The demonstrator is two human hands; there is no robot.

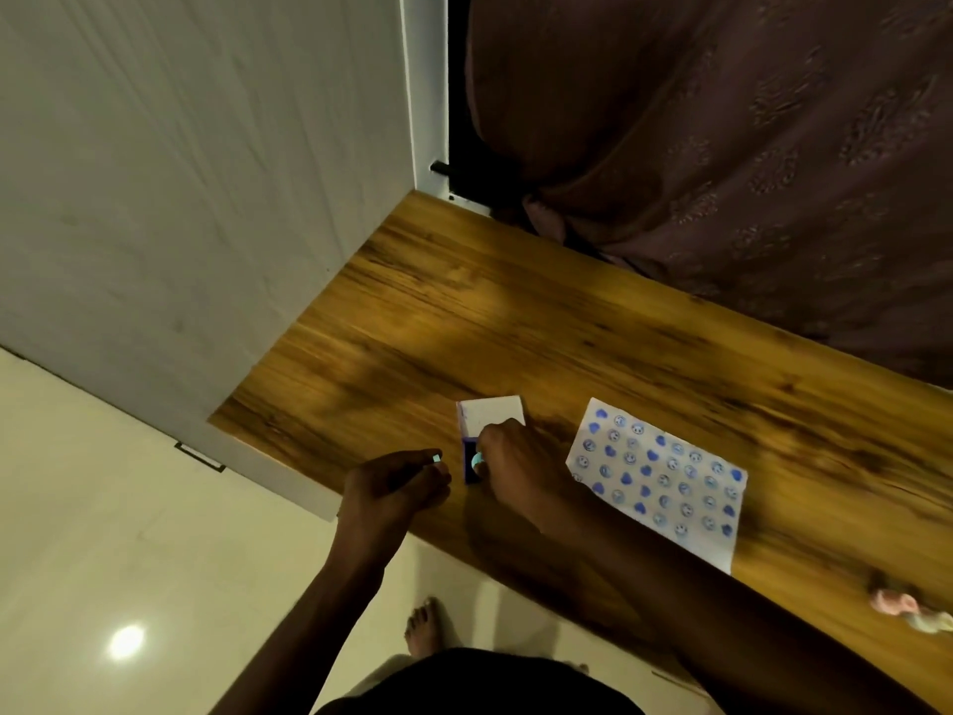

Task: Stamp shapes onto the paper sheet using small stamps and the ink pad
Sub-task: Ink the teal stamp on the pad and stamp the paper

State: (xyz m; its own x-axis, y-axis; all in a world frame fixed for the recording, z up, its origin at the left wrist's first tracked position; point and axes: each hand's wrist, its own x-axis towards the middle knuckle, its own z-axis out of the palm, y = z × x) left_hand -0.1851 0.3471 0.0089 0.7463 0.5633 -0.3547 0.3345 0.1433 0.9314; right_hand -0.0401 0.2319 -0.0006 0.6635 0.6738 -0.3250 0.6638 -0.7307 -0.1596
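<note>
While I stand barefoot at the near edge, my foot [424, 629] shows on the pale floor [103, 534] below my arms. On the counter [464, 312], at the near right, a small pink and white clump [910, 608] lies blurred; I cannot tell what it is. My left hand [394, 487] hangs over the counter's near-left edge, its grip pinched on a small pale stamp [436, 459] at the fingertips. Just right of it my right hand [518, 469] is curled down, its grip pinching a small round teal stamp [476, 460] that sits on the dark blue ink pad [470, 464] — the pad is mostly hidden under my fingers. Its white lid [492, 415] lies open on the far side of the pad, touching it. To the right of my right wrist lies the paper sheet [665, 482], flat and set at a slant, near the counter's front edge — it is covered in rows of blue stamped marks, round faces mixed with solid heart-like shapes. Beyond these things the wood grain runs bare to the far edge. At the far left a white wall [206, 172] meets the counter, and at the far right a dark maroon patterned curtain [722, 147] hangs behind it.
</note>
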